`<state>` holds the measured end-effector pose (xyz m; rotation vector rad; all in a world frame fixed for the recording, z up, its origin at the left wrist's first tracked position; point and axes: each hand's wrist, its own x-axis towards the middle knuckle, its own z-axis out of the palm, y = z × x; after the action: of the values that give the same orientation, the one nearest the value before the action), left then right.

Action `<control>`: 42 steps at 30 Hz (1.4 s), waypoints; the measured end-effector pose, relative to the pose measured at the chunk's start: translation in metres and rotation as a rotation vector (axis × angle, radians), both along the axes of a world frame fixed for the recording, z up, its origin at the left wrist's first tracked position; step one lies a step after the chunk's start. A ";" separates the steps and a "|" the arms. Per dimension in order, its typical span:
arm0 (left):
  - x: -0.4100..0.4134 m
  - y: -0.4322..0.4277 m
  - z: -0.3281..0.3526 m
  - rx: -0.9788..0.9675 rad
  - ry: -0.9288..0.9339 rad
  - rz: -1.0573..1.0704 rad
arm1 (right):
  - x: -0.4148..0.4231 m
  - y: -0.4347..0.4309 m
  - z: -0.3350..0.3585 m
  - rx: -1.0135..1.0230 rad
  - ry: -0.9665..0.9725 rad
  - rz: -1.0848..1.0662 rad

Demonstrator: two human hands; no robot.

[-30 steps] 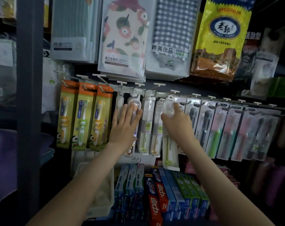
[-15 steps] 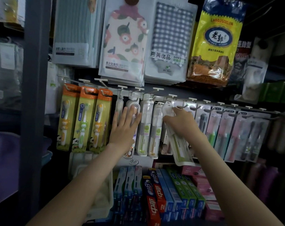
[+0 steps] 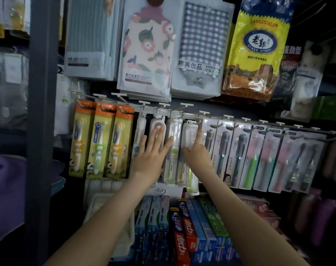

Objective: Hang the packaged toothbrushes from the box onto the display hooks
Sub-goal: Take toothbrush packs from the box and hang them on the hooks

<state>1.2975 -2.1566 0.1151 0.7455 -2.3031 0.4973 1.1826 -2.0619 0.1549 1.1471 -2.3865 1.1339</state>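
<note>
Seating a clear toothbrush pack on its hook

Left hand (image 3: 153, 152) lies flat with fingers spread, grip open, pressing the neighbouring packs (image 3: 173, 131) aside. Right hand (image 3: 197, 150) is on the clear toothbrush pack (image 3: 192, 181), index finger raised toward the display hook (image 3: 191, 122); cannot tell if that grip pinches. Best to confirm the hang hole is past the hook tip, slide the pack back, and release once it hangs plumb.

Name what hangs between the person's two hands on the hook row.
One clear toothbrush pack hangs between the left hand and the right hand, seen in the head view.
</note>
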 end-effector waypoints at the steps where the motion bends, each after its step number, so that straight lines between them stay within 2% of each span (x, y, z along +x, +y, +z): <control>1: 0.000 0.000 -0.004 -0.001 0.004 0.000 | -0.002 -0.006 -0.004 -0.023 -0.006 -0.006; 6: 0.008 0.008 -0.018 0.062 0.009 0.015 | -0.003 -0.011 -0.022 -0.095 -0.064 0.057; 10: 0.015 0.036 -0.040 0.178 0.068 0.000 | 0.004 0.023 -0.051 -0.097 -0.042 0.137; 15: 0.038 0.123 -0.137 0.177 0.252 -0.086 | 0.028 0.110 -0.135 -0.051 0.085 0.399; 18: 0.057 0.187 -0.219 0.392 0.226 -0.027 | 0.040 0.163 -0.200 0.029 0.047 0.557; 20: 0.072 0.225 -0.269 0.561 0.175 -0.009 | 0.043 0.192 -0.253 0.122 0.009 0.646; 23: 0.097 0.265 -0.345 0.742 -0.059 0.113 | 0.046 0.227 -0.340 0.281 -0.025 0.734; 26: 0.119 0.284 -0.428 1.018 -0.166 0.173 | 0.049 0.253 -0.433 0.414 -0.138 0.737; 30: 0.148 0.291 -0.538 1.263 -0.493 0.309 | 0.057 0.282 -0.566 0.670 -0.284 0.699; 34: 0.153 0.267 -0.640 1.235 -0.670 0.257 | 0.061 0.287 -0.695 0.974 -0.386 0.632; 37: 0.141 0.244 -0.715 1.132 -0.794 0.218 | 0.061 0.269 -0.792 1.121 -0.328 0.586; 42: 0.111 0.206 -0.818 0.801 -0.841 0.214 | 0.049 0.219 -0.939 1.172 -0.196 0.504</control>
<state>1.4080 -1.9504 -0.7029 1.3572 -3.2785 -0.1032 1.2319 -1.8432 -0.7844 2.0985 -3.0428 -0.2701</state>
